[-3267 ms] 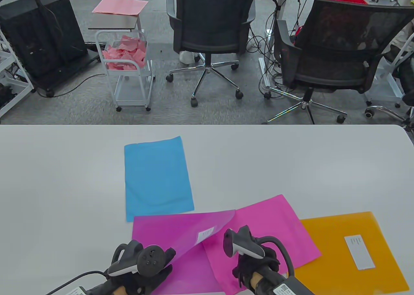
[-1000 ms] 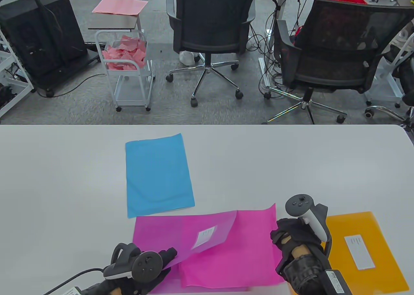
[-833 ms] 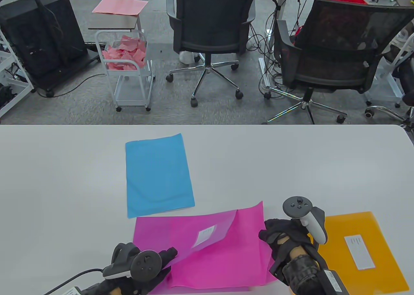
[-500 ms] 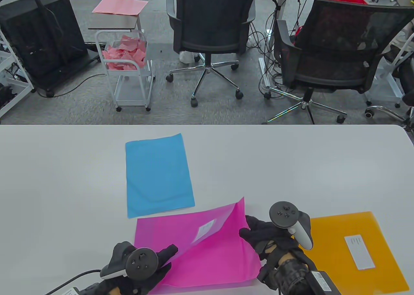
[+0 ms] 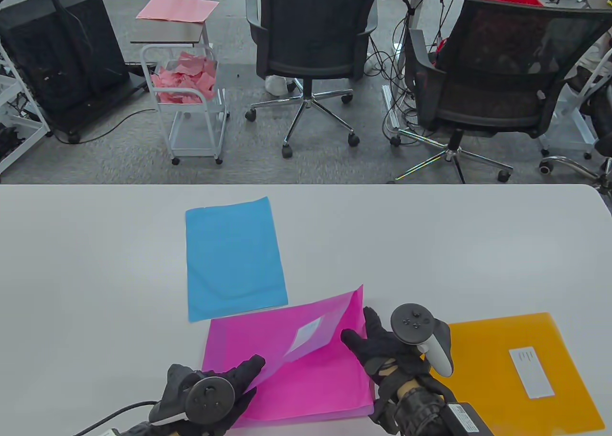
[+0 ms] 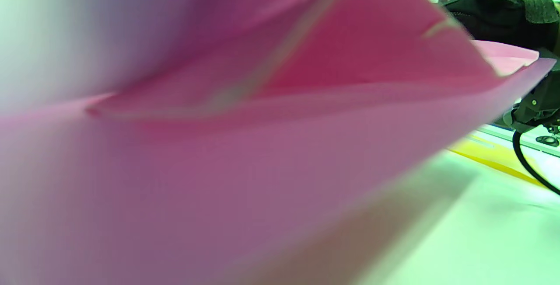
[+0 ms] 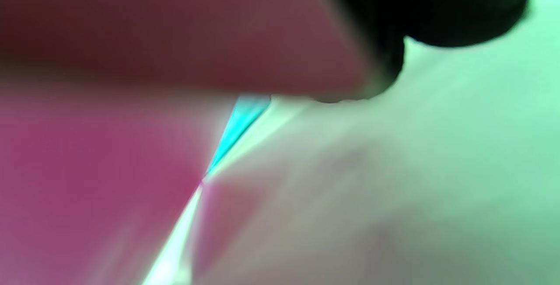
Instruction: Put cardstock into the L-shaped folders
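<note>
A translucent magenta L-shaped folder (image 5: 248, 340) lies at the table's front edge, its top sheet (image 5: 325, 326) lifted at the right. Pink cardstock (image 5: 325, 383) lies between the folder's two sheets. My left hand (image 5: 239, 376) holds the top sheet's near corner up. My right hand (image 5: 370, 343) has its fingers spread and touches the cardstock's right edge under the raised sheet. The left wrist view shows the pink layers (image 6: 262, 145) close up and blurred, with my right hand (image 6: 503, 9) beyond. The right wrist view is blurred pink, with a dark fingertip (image 7: 437, 9) at the top.
An orange folder (image 5: 521, 374) with a white label lies to the right, partly under my right wrist. A blue sheet (image 5: 234, 259) lies behind the magenta folder. Office chairs and a small cart stand on the floor beyond the table's far edge.
My right hand slid the pink cardstock leftward under the lifted sheet, then spread its fingers. My left hand kept the sheet's corner raised and its fingers stretched forward.
</note>
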`<act>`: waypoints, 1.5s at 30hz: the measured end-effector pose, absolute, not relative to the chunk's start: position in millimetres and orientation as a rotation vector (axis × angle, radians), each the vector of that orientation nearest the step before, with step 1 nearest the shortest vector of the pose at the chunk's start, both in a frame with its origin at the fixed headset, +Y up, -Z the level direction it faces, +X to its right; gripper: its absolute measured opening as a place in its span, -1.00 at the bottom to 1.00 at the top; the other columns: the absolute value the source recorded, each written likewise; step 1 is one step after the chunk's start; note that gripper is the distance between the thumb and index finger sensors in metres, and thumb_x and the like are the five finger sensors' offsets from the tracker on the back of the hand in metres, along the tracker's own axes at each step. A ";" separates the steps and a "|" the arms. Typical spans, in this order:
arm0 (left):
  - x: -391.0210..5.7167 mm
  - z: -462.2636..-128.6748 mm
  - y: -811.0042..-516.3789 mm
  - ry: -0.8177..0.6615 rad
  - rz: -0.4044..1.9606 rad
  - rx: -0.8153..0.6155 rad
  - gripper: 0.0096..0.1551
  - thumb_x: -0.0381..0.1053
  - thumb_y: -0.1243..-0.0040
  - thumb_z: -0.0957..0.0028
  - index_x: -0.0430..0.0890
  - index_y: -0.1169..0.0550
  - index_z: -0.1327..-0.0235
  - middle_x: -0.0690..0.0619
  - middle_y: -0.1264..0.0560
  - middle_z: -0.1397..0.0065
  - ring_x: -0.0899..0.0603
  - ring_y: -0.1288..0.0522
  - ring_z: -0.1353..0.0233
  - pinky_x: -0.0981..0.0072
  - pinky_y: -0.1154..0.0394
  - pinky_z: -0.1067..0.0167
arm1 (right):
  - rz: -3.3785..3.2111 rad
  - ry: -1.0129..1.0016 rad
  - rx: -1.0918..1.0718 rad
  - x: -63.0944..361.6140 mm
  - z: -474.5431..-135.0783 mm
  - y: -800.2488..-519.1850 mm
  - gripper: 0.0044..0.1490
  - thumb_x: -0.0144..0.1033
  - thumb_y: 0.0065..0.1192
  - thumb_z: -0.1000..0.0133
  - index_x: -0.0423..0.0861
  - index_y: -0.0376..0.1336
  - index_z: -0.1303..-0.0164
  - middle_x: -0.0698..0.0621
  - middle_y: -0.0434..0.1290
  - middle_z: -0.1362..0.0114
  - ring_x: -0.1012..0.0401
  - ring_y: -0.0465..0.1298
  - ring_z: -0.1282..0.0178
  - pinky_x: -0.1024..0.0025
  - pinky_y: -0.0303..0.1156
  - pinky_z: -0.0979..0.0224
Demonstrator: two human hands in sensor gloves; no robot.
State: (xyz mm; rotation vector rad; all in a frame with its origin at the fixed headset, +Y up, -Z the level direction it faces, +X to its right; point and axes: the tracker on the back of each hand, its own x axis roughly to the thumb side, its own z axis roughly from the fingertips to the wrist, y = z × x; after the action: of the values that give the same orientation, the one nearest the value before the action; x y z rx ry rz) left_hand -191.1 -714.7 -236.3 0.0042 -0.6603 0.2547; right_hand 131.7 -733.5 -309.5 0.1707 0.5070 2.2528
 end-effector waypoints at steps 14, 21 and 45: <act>-202.5 -243.0 -708.4 -0.591 0.373 0.032 -0.34 0.12 0.09 -0.01 -0.17 -0.34 -0.32 -0.19 -0.61 -0.20 -0.31 -0.76 -0.04 -0.03 -0.74 0.15 | 1.698 0.760 0.079 162.7 -314.2 -755.5 0.23 0.34 -0.05 -0.07 -0.45 -0.32 -0.35 -0.40 0.36 -0.24 0.12 0.63 0.28 0.24 0.59 0.22; -195.0 -237.5 -710.9 -0.638 0.289 0.034 -0.34 0.12 0.09 -0.02 -0.17 -0.34 -0.33 -0.19 -0.61 -0.20 -0.31 -0.77 -0.04 -0.03 -0.74 0.14 | 1.885 0.765 0.026 142.2 -309.3 -749.3 0.01 0.14 0.03 -0.08 -0.43 -0.11 -0.32 -0.32 0.51 -0.12 0.14 0.67 0.39 0.25 0.61 0.31; -191.8 -233.7 -706.8 -0.691 0.260 0.044 -0.34 0.17 0.07 0.00 -0.08 -0.35 -0.35 -0.15 -0.59 -0.25 -0.30 -0.75 -0.09 -0.04 -0.71 0.09 | 1.670 0.805 -0.119 143.0 -304.8 -757.9 -0.41 -0.04 0.33 0.02 -0.28 0.37 0.06 -0.11 0.73 0.39 0.24 0.70 0.67 0.32 0.64 0.51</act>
State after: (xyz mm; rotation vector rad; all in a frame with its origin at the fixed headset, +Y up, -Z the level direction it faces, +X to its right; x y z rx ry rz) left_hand -191.8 -706.8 -233.7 0.0443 -0.6905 0.2596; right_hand 143.0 -757.9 -304.8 -0.1188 0.8045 1.6696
